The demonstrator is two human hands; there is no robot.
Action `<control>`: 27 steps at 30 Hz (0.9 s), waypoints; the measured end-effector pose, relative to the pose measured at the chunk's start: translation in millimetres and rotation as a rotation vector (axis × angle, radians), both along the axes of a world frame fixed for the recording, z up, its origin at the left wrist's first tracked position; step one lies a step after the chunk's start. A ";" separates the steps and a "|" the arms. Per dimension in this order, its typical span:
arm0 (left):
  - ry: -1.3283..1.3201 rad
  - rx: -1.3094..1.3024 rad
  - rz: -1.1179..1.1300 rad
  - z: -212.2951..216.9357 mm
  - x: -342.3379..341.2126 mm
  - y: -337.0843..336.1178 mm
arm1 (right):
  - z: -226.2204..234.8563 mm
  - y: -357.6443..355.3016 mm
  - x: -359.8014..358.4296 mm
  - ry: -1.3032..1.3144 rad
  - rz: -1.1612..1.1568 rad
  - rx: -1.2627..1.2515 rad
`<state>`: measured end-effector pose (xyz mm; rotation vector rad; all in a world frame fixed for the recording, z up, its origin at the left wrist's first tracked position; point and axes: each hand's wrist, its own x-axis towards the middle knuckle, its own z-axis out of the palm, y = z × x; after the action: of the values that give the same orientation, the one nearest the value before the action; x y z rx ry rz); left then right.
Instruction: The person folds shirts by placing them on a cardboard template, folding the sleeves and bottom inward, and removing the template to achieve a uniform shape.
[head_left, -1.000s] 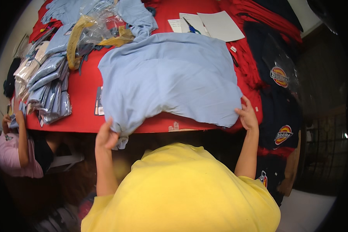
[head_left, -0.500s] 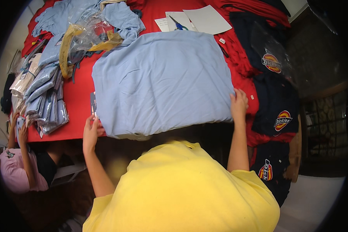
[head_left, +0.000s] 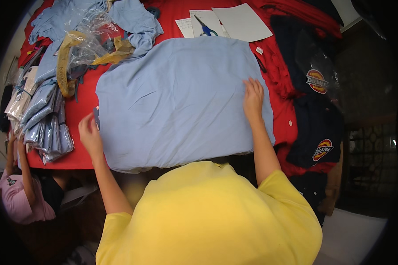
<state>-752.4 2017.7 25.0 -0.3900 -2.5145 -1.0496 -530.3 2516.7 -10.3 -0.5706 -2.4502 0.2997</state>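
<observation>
One light-blue cloth (head_left: pixel 181 104) lies spread on the bench (head_left: pixel 77 158), mostly between the left hand (head_left: pixel 91 134), fingers loosely parted beside a dark tag (head_left: pixel 97 120), and the right hand (head_left: pixel 253 100), fingers extended on the cloth; neither appears to grip anything. Smoothing lightly outward from between them should ease the creases without dragging the near edge askew.
</observation>
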 end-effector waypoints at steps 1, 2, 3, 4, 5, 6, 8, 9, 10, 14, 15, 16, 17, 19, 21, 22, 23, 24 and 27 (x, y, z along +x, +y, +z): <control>-0.045 0.044 -0.066 -0.5 -12.6 20.2 | 6.3 5.8 -27.1 0.066 0.053 -0.006; -0.086 0.091 -0.136 -1.7 -28.8 42.2 | 13.8 14.5 -51.8 0.070 0.087 0.075; -0.050 0.003 -0.129 -4.1 -49.3 62.7 | 16.8 20.1 -73.1 0.075 0.122 0.156; -0.011 -0.081 -0.124 -7.8 -65.3 79.9 | 13.2 23.9 -90.4 0.046 0.135 0.162; -0.007 -0.269 -0.040 -14.1 -76.6 87.6 | 9.5 27.9 -109.5 0.024 0.150 0.173; -0.002 -0.456 0.046 -19.2 -88.5 93.9 | 7.4 34.3 -121.8 0.001 0.164 0.184; 0.043 -0.583 0.173 -37.3 -116.9 78.7 | 6.5 42.5 -141.9 0.011 0.173 0.103; -0.010 -0.415 0.172 -40.7 -129.2 67.7 | 9.3 53.4 -150.0 0.014 0.167 0.067; -0.064 -0.246 0.158 -45.1 -139.3 61.0 | 13.8 71.7 -156.6 -0.022 0.092 0.108; -0.378 -0.392 0.228 1.8 -148.4 110.1 | 58.4 163.5 -182.6 0.019 -0.242 0.328; -0.386 -0.301 0.151 2.2 -156.4 105.4 | 70.2 187.0 -196.9 0.104 -0.350 0.544; -0.395 -0.211 0.083 -2.9 -168.7 94.4 | 76.6 208.2 -210.7 0.004 -0.457 0.646; -0.408 -0.126 0.031 -7.0 -176.1 79.8 | 89.1 211.9 -228.8 -0.244 -0.513 0.418; -0.489 0.125 -0.274 -4.0 -192.8 76.2 | 87.0 249.3 -236.7 -0.471 -0.544 0.335; -0.383 0.101 -0.232 -8.2 -203.0 72.3 | 84.3 284.5 -234.7 -0.453 -0.522 0.173; -0.326 0.134 -0.154 -8.3 -197.7 78.3 | 88.9 293.9 -229.0 -0.450 -0.494 0.116; -0.462 0.035 -0.075 1.2 -196.5 78.1 | 95.4 304.7 -217.7 -0.389 -0.414 0.099; -0.486 0.093 -0.060 3.2 -190.8 65.1 | 111.2 300.4 -215.7 -0.380 -0.361 0.085; -0.494 0.031 -0.082 6.3 -160.1 38.7 | 163.3 297.8 -192.7 -0.256 -0.151 0.137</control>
<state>-912.5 2056.4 31.3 -0.2479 -2.9249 -1.3525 -723.1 2814.5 153.0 -0.7690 -2.6269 -0.0045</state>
